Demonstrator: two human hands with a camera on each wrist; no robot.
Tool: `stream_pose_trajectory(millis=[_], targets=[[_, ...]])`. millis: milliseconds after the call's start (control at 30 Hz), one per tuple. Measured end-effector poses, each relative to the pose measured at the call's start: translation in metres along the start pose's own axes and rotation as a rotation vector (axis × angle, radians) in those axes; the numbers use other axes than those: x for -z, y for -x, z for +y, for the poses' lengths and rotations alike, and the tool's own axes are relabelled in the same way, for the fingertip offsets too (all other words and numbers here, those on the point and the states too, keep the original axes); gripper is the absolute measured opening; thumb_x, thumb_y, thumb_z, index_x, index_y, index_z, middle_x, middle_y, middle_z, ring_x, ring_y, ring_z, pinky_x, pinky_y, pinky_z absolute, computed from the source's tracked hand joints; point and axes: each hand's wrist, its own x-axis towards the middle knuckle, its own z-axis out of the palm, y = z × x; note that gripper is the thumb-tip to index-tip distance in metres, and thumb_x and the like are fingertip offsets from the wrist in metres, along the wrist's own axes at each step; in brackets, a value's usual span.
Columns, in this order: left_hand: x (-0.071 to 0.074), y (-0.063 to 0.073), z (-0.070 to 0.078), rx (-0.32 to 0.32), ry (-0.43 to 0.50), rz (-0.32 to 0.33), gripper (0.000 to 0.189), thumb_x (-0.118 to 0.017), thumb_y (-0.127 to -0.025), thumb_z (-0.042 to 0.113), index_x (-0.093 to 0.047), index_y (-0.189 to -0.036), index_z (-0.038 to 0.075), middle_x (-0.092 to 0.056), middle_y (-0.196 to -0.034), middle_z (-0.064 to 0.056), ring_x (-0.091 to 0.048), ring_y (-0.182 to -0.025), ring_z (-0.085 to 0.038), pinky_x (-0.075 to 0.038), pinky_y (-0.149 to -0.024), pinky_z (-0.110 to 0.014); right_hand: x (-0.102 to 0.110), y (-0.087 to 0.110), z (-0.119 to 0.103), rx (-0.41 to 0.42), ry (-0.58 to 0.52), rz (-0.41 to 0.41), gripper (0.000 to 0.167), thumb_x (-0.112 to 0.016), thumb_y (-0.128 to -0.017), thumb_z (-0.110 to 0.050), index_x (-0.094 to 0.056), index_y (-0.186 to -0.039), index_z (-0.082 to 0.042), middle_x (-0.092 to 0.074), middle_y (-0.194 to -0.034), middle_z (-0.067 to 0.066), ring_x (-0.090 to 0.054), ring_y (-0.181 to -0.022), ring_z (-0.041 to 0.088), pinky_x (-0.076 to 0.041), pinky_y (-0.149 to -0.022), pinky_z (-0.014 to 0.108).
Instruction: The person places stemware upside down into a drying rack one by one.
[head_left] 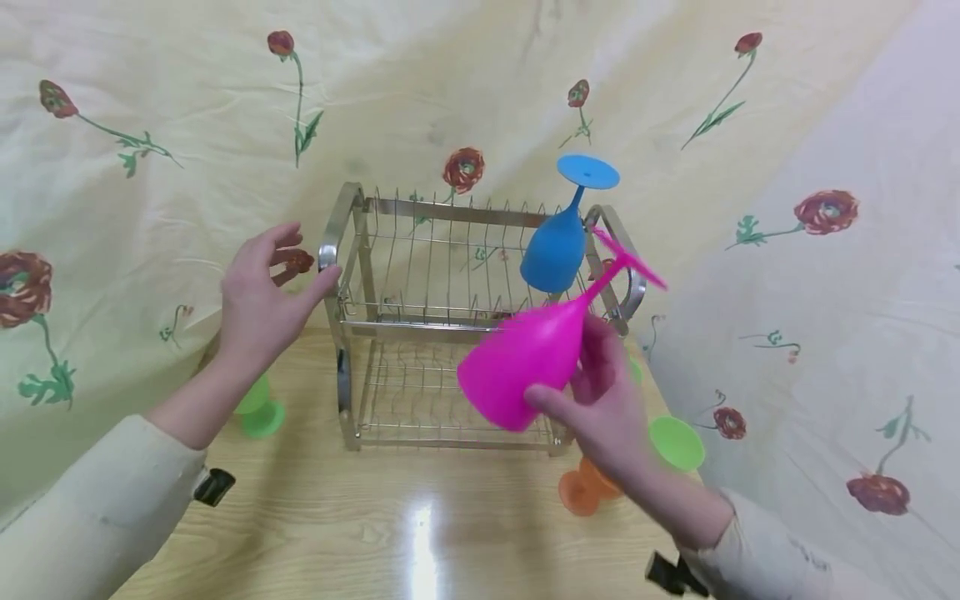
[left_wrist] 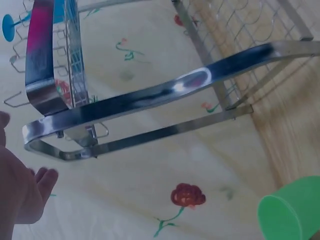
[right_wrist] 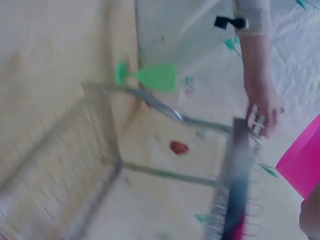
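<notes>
My right hand grips the bowl of a pink plastic goblet, which is tilted with its mouth down to the left and its foot up to the right. It is in front of the metal dish rack. A blue goblet stands upside down on the rack's upper tier at the right. My left hand is beside the rack's upper left corner, fingers loosely bent and holding nothing. Whether its thumb touches the frame, I cannot tell. The pink goblet shows partly at the right wrist view's edge.
On the wooden table, a green goblet lies left of the rack; its bowl shows in the left wrist view. Right of the rack are an orange goblet and a green one. Flowered cloth hangs behind.
</notes>
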Motion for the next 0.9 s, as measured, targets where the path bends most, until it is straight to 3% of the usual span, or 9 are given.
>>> stream_pose_trajectory(millis=[67, 233, 367, 500, 700, 900], targets=[[-0.002, -0.006, -0.001, 0.027, -0.005, -0.022, 0.068, -0.086, -0.093, 0.030, -0.057, -0.149, 0.004, -0.064, -0.140, -0.014, -0.068, -0.119, -0.029, -0.060, -0.102, -0.033, -0.001, -0.019, -0.011, 0.041, 0.036, -0.010, 0.079, -0.077, -0.088, 0.007, -0.038, -0.156, -0.005, -0.052, -0.152, 0.009, -0.051, -0.142, 0.030, -0.055, -0.108, 0.032], [-0.009, -0.010, -0.005, 0.054, -0.009, -0.047, 0.063, -0.088, -0.092, 0.030, -0.064, -0.144, 0.004, -0.072, -0.131, -0.014, -0.073, -0.112, -0.029, -0.060, -0.090, -0.017, -0.005, -0.074, -0.029, 0.097, 0.154, -0.041, 0.079, -0.084, -0.091, -0.008, -0.040, -0.157, -0.008, -0.053, -0.151, 0.006, -0.053, -0.140, 0.026, -0.057, -0.107, 0.034], [-0.012, -0.010, -0.004, 0.037, -0.026, -0.033, 0.056, -0.089, -0.091, 0.026, -0.068, -0.138, 0.003, -0.076, -0.119, -0.015, -0.076, -0.106, -0.031, -0.054, -0.081, -0.008, -0.009, -0.120, -0.032, 0.105, 0.251, -0.069, 0.084, -0.088, -0.090, -0.019, -0.039, -0.158, -0.010, -0.053, -0.149, 0.006, -0.055, -0.135, 0.021, -0.057, -0.109, 0.038], [-0.012, -0.011, -0.002, 0.029, -0.042, -0.017, 0.052, -0.088, -0.092, 0.026, -0.070, -0.135, 0.005, -0.077, -0.116, -0.016, -0.076, -0.103, -0.031, -0.047, -0.076, -0.008, -0.013, -0.158, -0.028, 0.096, 0.339, -0.069, 0.089, -0.090, -0.089, -0.024, -0.037, -0.159, -0.009, -0.052, -0.149, 0.006, -0.053, -0.135, 0.018, -0.056, -0.111, 0.038], [-0.012, -0.011, 0.000, 0.052, -0.039, -0.005, 0.048, -0.087, -0.093, 0.025, -0.071, -0.135, 0.006, -0.078, -0.112, -0.015, -0.074, -0.096, -0.022, -0.049, -0.074, -0.010, -0.022, -0.190, -0.010, 0.082, 0.532, -0.109, 0.090, -0.091, -0.088, -0.028, -0.039, -0.158, -0.007, -0.053, -0.150, 0.007, -0.053, -0.136, 0.021, -0.057, -0.109, 0.038], [-0.013, -0.009, 0.002, 0.072, -0.062, 0.000, 0.046, -0.085, -0.094, 0.025, -0.072, -0.135, 0.008, -0.078, -0.110, -0.014, -0.069, -0.089, -0.013, -0.048, -0.073, -0.011, -0.028, -0.203, 0.007, 0.074, 0.664, -0.182, 0.090, -0.092, -0.087, -0.026, -0.038, -0.157, -0.006, -0.053, -0.149, 0.010, -0.053, -0.136, 0.026, -0.061, -0.102, 0.042]])
